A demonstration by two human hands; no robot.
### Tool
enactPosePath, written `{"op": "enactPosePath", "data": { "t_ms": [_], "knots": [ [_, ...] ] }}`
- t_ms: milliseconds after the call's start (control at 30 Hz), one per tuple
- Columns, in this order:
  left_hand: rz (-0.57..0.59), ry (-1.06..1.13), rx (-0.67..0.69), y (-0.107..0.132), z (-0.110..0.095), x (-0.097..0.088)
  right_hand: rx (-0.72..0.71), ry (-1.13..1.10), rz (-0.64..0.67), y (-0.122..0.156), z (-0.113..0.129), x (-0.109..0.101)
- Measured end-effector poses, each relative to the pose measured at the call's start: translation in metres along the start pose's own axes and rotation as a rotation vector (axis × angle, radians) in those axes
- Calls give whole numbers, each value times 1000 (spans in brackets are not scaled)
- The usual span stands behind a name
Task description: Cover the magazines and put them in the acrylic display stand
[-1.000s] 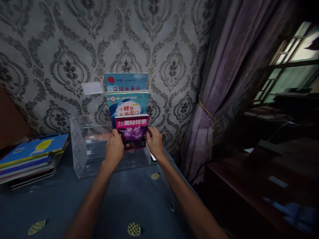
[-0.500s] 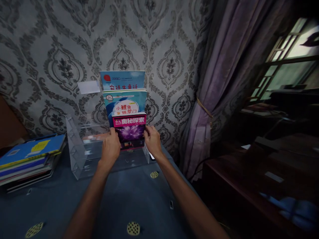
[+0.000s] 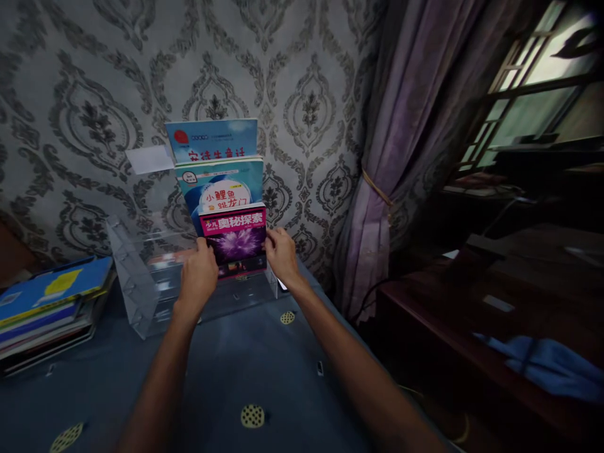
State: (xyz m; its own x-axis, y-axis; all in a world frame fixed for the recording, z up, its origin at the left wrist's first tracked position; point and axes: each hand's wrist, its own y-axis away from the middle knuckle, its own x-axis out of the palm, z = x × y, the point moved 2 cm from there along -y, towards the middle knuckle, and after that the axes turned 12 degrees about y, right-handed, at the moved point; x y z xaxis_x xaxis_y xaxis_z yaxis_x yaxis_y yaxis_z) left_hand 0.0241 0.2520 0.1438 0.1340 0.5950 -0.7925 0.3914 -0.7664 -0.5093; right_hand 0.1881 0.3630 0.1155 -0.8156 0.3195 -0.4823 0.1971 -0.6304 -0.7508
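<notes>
A pink and purple book (image 3: 237, 244) stands upright with its cover facing me. My left hand (image 3: 199, 272) grips its left edge, and my right hand (image 3: 282, 255) pinches the right edge. Behind it, a teal book (image 3: 219, 182) shows its upper part, and a blue book (image 3: 212, 139) rises at the back. All three are at the right part of a clear acrylic tiered rack (image 3: 133, 277). Whether the pink book's lower edge rests in the rack's front tier, I cannot tell.
A pile of books (image 3: 51, 308) lies left of the rack on the blue tablecloth (image 3: 212, 371). A white card (image 3: 150, 160) projects up at the rack's back left. Patterned wallpaper is behind; a tied purple curtain (image 3: 372, 233) hangs to the right, beside a dark reddish wooden surface (image 3: 415, 314).
The camera view has turned a little, so the scene sits further left. Both hands keep their hold on the pink and purple book, which has barely moved against the rack.
</notes>
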Motion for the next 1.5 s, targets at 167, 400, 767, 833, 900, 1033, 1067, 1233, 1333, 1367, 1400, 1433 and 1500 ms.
{"op": "enactPosePath", "data": {
  "t_ms": [167,400,767,833,900,1033,1067,1233,1333,1367,1400,1433,1500],
  "knots": [
    [46,9,38,1,2,-5,-44,45,20,-4,0,-7],
    [75,49,82,-1,5,-10,-55,79,76,-10,0,-17],
    [117,51,130,2,7,-18,-109,60,281,-17,6,-48],
    [129,47,117,2,8,-18,-110,40,287,-17,8,-51],
    [134,56,120,2,9,-19,-116,30,290,-17,10,-54],
    [152,52,135,2,11,-22,-130,24,284,-18,13,-60],
    [160,43,128,2,11,-23,-133,19,282,-18,14,-61],
    [189,22,100,2,8,-29,-117,-62,315,-17,17,-64],
    [217,49,97,2,8,-33,-104,-83,323,-17,18,-65],
    [233,70,103,2,8,-34,-104,-84,323,-17,18,-66],
    [250,96,110,3,9,-35,-107,-83,323,-17,17,-67],
    [263,125,119,3,10,-37,-108,-81,325,-18,17,-68],
    [278,171,129,5,13,-43,-100,-73,320,-18,15,-71]
  ]
}}
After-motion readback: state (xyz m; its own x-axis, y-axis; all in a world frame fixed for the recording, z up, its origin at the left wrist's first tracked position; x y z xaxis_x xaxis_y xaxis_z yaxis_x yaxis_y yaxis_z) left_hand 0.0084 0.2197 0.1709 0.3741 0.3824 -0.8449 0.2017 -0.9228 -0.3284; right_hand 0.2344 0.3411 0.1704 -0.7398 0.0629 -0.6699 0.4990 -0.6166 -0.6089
